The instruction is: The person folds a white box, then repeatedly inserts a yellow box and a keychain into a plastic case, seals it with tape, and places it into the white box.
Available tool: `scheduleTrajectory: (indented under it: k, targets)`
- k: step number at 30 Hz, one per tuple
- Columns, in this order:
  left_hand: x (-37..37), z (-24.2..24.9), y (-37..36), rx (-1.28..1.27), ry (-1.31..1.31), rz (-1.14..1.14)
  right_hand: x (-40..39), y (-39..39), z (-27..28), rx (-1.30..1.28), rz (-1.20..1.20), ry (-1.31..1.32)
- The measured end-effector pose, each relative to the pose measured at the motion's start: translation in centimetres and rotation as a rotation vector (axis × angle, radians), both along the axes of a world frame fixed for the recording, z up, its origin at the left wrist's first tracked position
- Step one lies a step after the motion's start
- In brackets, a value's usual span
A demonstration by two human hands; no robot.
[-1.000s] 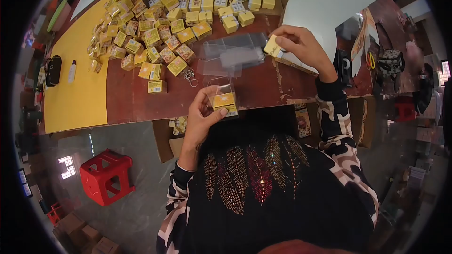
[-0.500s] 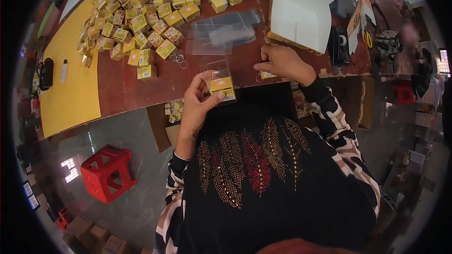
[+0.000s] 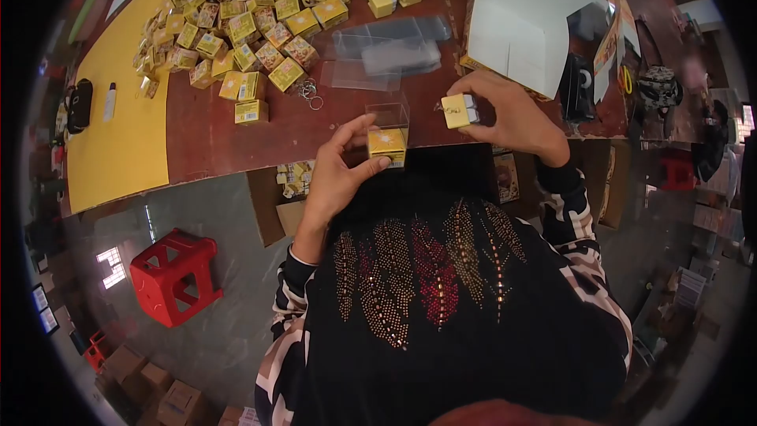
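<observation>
head view: one clear case (image 3: 388, 122) in left hand (image 3: 335, 181), one yellow box (image 3: 459, 110) in right hand (image 3: 512, 114)

Bare red tabletop (image 3: 213, 134) between hands and heaped yellow boxes (image 3: 236, 24); clear sleeves (image 3: 386, 51) just beyond

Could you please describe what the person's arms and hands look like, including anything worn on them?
Both hands, left hand and right hand, are bare: no gloves, and no rings or watch that I can make out. Long camouflage-patterned sleeves in black, brown and cream reach the wrists, ending in dark cuffs.
</observation>
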State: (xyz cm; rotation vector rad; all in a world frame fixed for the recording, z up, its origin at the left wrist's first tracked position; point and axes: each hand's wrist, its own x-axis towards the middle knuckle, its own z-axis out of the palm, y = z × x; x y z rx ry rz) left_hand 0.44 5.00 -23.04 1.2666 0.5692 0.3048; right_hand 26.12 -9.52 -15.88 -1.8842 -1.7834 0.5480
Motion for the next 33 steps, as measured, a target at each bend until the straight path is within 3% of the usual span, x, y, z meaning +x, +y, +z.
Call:
scheduleTrajectory:
  k: [1, 7, 13, 20, 22, 24, 26, 33]
  targets:
    - [0.0, -0.4, 0.1, 0.043, 0.004, -0.057, -0.2, 0.1, 1.1, 0.009, -0.036, 0.153]
    - [0.8, 0.7, -0.2, 0.117, 0.026, -0.256, -0.6, 1.7, 3.7, 0.049, 0.116, 0.321]
    - [0.5, 1.1, -0.2, 0.068, -0.058, -0.311, 0.0, 3.5, 2.3, 0.062, 0.401, 0.225]
    - [0.9, 1.1, -0.9, -0.060, -0.133, -0.276, 0.5, 3.5, 1.7, 0.009, 0.534, 0.265]
    - [1.0, 1.3, -1.3, -0.002, -0.138, -0.215, -0.1, 2.9, 2.3, 0.031, 0.315, 0.410]
    - [1.0, 1.6, -1.8, 0.053, -0.141, -0.150, -0.4, 1.8, 1.7, 0.126, 0.245, 0.308]
    - [1.0, 1.9, -2.3, 0.028, -0.205, -0.010, -1.7, 0.4, -0.2, 0.144, -0.033, 0.604]
    - [0.8, -0.8, -3.7, 0.101, -0.238, -0.041, -8.9, -1.6, -7.7, 0.246, -0.279, 0.999]
